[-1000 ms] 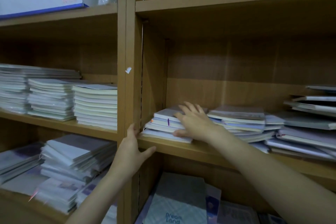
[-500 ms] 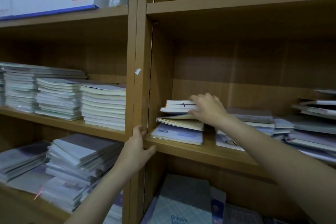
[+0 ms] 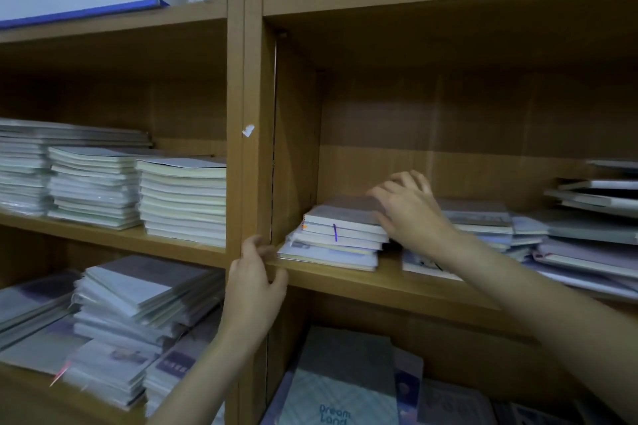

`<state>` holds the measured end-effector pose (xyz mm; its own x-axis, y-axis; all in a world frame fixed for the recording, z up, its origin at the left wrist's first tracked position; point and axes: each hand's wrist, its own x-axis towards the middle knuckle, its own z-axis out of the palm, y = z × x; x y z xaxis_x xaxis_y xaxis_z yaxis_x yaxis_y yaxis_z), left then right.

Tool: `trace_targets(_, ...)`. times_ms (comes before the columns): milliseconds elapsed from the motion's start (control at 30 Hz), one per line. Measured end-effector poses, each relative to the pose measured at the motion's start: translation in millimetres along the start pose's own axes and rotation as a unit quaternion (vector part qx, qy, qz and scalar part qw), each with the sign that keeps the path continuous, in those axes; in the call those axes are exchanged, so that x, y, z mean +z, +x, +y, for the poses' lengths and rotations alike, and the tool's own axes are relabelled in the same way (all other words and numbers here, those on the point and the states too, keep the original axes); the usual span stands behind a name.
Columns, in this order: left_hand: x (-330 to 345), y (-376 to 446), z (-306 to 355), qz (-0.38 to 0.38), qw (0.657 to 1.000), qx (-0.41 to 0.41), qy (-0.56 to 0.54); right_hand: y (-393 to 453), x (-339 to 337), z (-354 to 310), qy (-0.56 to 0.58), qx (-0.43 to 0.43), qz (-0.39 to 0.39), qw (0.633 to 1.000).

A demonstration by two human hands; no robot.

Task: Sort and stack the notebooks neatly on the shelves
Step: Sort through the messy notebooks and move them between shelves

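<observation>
At centre frame, the small notebook stack sits at the left end of its shelf, close to the divider. Right hand rests on its right side, fingers loosely curled, apparently pressing. Left hand grips the divider edge. Messier piles crowd the right; open room above.

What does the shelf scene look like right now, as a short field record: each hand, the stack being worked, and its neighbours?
left hand: grips the upright divider at shelf level
right hand: rests on the right end of the small notebook stack, fingers spread
small notebook stack: lies flat at the left end of the middle right shelf, roughly squared
neighbours: loose, uneven notebook piles to the right
left bay: three tidy stacks
</observation>
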<state>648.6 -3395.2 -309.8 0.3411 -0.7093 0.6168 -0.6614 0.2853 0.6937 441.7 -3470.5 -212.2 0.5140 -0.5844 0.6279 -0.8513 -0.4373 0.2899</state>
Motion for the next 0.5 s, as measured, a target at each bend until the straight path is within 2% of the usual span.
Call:
trace_targets(100, 11.1, -3.4, 20.5, 0.043, 0.997, 0.048, -0.033, -21.3, -18.6, 26.9, 0.002, 0.037, 0.016, 0.999)
trace_targets(367, 87.6, -4.2, 98.2, -0.049, 0.991, 0.078, -0.095, -124.2, -72.3, 130.2, -0.071, 0.153, 0.005, 0.986)
trace_targets(500, 120.8, -12.6, 134.3, -0.076, 0.983, 0.12, -0.116, -157.8, -100.4, 176.6, -0.148, 0.154, 0.03, 0.976)
